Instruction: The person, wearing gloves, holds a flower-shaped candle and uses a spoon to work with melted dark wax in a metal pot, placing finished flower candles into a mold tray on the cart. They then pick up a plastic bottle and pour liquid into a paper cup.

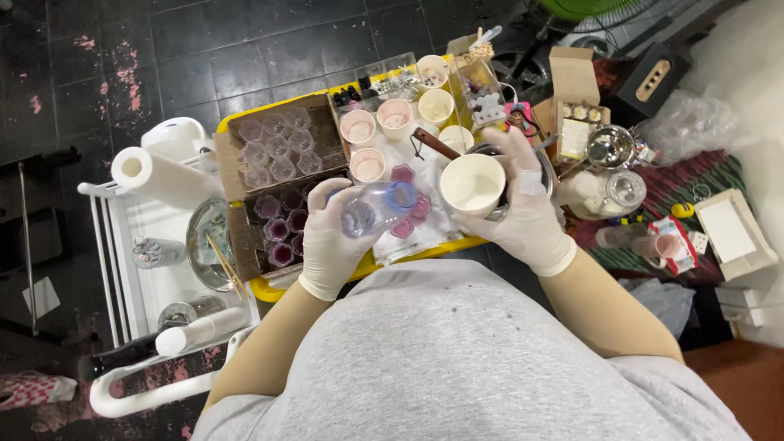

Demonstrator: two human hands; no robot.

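Both my hands wear pale latex gloves. My left hand (pixel 331 237) grips a clear plastic bottle (pixel 371 211) with a blue cap, tipped on its side toward a paper cup. My right hand (pixel 527 212) holds that white paper cup (pixel 472 184), which has pale liquid inside. Both are above a yellow tray (pixel 269 287). Under the bottle, small pink flower-shaped moulds (pixel 403 174) rest on white paper.
On the tray lie cardboard boxes of clear moulds (pixel 276 147) and purple-filled moulds (pixel 282 224), plus several cups (pixel 358 126). A paper towel roll (pixel 155 174) and a white rack (pixel 163 269) are left. A metal bowl (pixel 611 147), a jar (pixel 621 192) and boxes stand right.
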